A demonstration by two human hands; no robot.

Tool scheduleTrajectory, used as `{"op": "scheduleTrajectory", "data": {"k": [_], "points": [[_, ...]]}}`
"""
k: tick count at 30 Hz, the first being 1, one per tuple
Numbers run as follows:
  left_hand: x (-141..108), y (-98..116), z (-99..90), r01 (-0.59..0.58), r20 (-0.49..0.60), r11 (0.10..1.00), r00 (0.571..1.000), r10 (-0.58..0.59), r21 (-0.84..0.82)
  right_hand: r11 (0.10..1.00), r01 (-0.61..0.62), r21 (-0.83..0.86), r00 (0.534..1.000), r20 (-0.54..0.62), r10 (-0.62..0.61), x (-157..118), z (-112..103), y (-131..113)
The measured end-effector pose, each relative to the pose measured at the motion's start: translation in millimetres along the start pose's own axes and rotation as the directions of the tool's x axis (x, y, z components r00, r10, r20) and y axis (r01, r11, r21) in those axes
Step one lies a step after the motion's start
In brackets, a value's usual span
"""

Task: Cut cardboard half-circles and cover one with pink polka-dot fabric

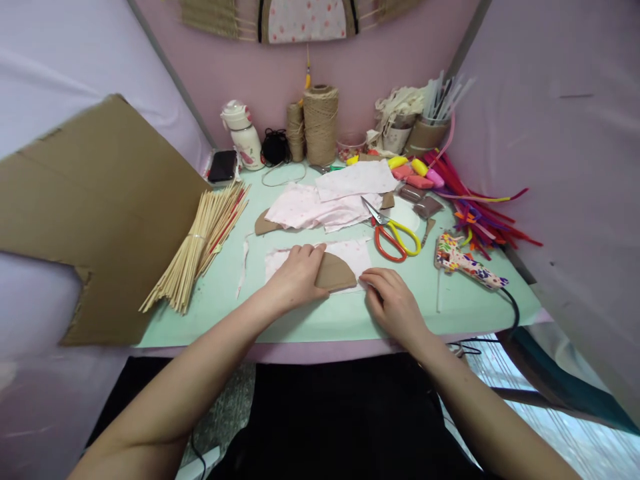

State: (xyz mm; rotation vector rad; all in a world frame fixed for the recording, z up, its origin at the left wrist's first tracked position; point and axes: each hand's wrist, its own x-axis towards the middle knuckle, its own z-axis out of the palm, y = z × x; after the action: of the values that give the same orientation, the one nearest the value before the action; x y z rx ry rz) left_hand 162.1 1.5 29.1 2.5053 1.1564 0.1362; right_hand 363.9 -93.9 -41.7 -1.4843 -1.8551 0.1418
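Observation:
A half-round piece of brown cardboard point(337, 272) lies on a pale pink spotted cloth point(357, 252) near the table's front edge. My left hand point(299, 277) rests over the cardboard's left part, its fingers bent along the top edge and the thumb on the lower edge. At the right end of the cloth is my right hand point(391, 300), fingers curled, with the fingertips and thumb at the cloth's edge beside the cardboard's corner. Behind them lie more crumpled spotted cloth pieces point(300, 207) on another cardboard piece point(266, 223).
Scissors point(395, 235) with red and yellow handles lie behind my right hand. A glue gun point(467, 262) is at the right, near pipe cleaners point(485, 213). Wooden sticks point(197, 250) and a large cardboard sheet point(115, 207) are at the left. Twine spools point(321, 127) stand at the back.

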Motion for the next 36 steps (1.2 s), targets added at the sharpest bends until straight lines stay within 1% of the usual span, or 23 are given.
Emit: {"op": "scheduleTrajectory", "data": {"k": [4,10,21,29,36], "points": [[-1.0,0.0,1.3,-0.020,-0.004,1.000,1.000,0.020,-0.023,1.000,0.001,0.005,1.000,-0.003,-0.001,-0.3,0.2,-0.6],[-0.1,-0.6,-0.1,0.016,0.010,1.000,1.000,-0.015,-0.019,1.000,0.006,-0.008,1.000,-0.002,-0.006,-0.4,-0.7,-1.8],[-0.9,-12.9,4.4,-0.006,-0.028,0.996,1.000,0.004,-0.088,0.999,0.012,-0.044,1.000,0.006,-0.012,-1.3,0.0,-2.3],[0.9,-14.8,-1.3,0.017,-0.005,0.998,1.000,-0.017,-0.068,0.998,0.034,-0.057,0.999,-0.007,-0.034,-2.8,2.5,0.2],[2.9,-18.7,6.3,0.031,0.011,0.996,0.999,-0.030,-0.079,0.997,0.041,-0.062,0.999,-0.011,-0.041,-2.3,2.8,-0.9]]}}
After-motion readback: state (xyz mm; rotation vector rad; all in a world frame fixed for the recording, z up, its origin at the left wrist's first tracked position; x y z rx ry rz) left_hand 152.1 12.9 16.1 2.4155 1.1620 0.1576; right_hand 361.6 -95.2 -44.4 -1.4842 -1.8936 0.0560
